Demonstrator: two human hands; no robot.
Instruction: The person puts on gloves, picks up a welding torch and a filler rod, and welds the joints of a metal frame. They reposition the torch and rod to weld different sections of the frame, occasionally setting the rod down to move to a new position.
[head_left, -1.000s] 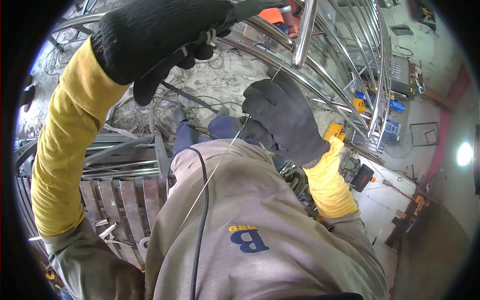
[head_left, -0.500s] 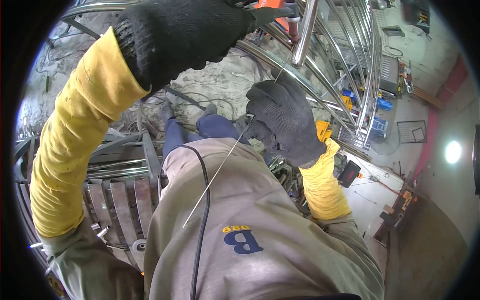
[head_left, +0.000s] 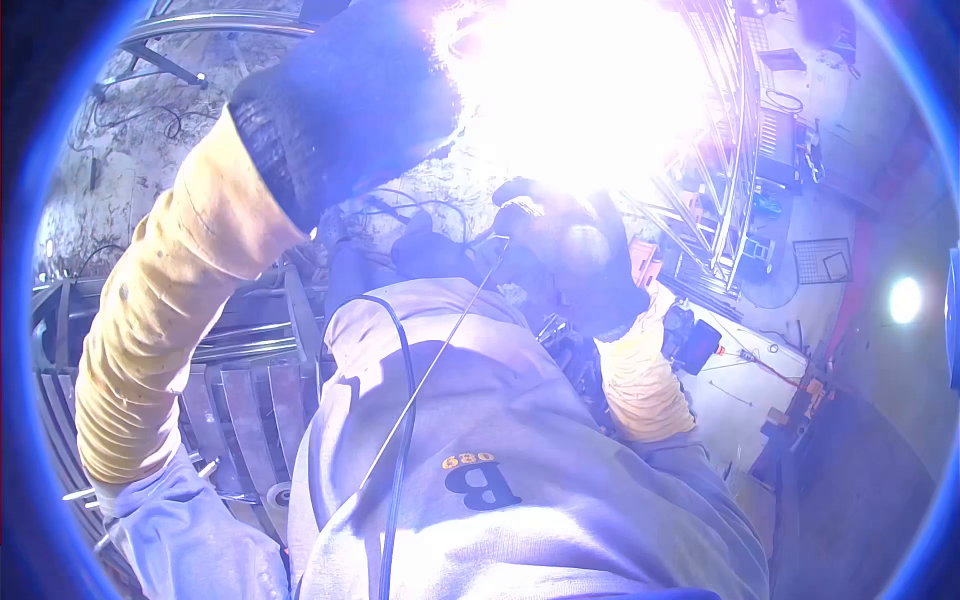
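Note:
A blinding white welding arc (head_left: 590,90) fills the upper middle, hiding the torch head, the rod's far end and the metal there. My left hand (head_left: 365,105), in a black glove with a long yellow cuff, is closed at the glare's left edge; the earlier frame shows a welding torch in it. Below the arc my right hand (head_left: 580,260), gloved in black, is closed around a thin filler rod (head_left: 430,370). The rod's tail slants down across my beige shirt (head_left: 560,430), beside a black cable (head_left: 408,430) that hangs over the front.
Shiny metal tube railings (head_left: 735,190) curve along the right of the arc. A slatted metal rack (head_left: 245,410) stands at lower left. On the right are a white board (head_left: 740,375), a dark box-like tool (head_left: 692,340) and a wire grid (head_left: 820,262). Cables lie on the floor.
The arc has lit up, washing the scene in blue-white and covering the torch tip and tube joint. My left forearm has shifted slightly down and right; my right hand stays nearly in place.

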